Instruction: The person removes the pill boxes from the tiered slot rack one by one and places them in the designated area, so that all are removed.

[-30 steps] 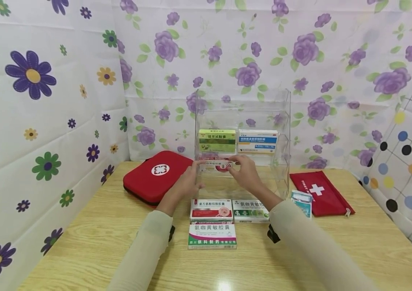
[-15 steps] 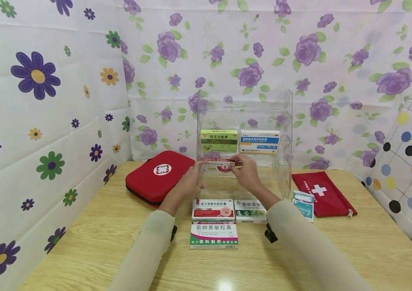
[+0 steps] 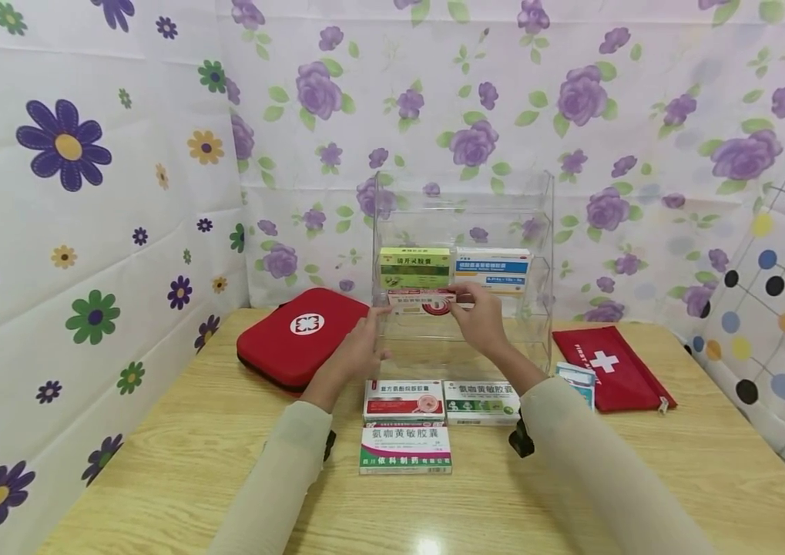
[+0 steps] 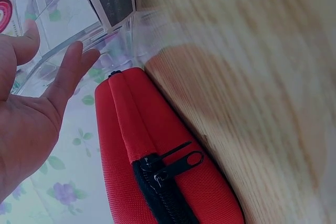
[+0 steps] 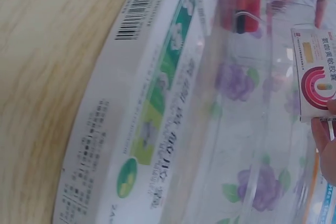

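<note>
Fingers (image 3: pixel 467 290) of the right hand (image 3: pixel 482 317) pinch a white-and-red medicine box (image 3: pixel 421 302) at a clear rack (image 3: pixel 461 223), the left hand (image 3: pixel 359 347) loosely spread by its left edge.

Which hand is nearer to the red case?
Left. The left hand is close beside the red case, off its right edge; the right hand is farther to the right, its fingers pinching a white box.

The held box (image 5: pixel 316 59) is white with a red ring, the zip case (image 3: pixel 337 320) red with a white disc. The back curtain (image 3: pixel 420 131) is white with purple roses; the sleeves (image 3: pixel 280 470) are plain cream.
</note>
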A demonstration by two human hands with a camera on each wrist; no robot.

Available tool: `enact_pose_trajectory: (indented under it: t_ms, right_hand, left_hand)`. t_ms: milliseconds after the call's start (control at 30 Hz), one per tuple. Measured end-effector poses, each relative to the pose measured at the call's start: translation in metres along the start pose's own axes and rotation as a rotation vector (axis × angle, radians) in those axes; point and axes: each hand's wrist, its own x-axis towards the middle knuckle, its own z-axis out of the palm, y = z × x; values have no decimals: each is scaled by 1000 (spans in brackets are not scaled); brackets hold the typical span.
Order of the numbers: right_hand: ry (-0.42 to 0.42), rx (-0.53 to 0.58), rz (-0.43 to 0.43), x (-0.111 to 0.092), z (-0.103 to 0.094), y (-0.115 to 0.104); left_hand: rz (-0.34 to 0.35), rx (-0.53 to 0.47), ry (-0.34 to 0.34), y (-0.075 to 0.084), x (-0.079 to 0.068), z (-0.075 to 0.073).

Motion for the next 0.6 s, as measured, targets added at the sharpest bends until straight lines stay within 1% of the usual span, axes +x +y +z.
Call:
enact_pose_trajectory:
  t_ms: [167,400,600]
  right_hand:
    - [23,18,11,0,-9,-5]
    - [4,31,13,-5,-25,-10]
    - [-6,40,1,-13,-39,-14]
  left_hand:
    - [-5,2,-5,0,-1,0]
    - [-11,5,-10,0,-1,0]
    - [-20,4,-19,0,0,0]
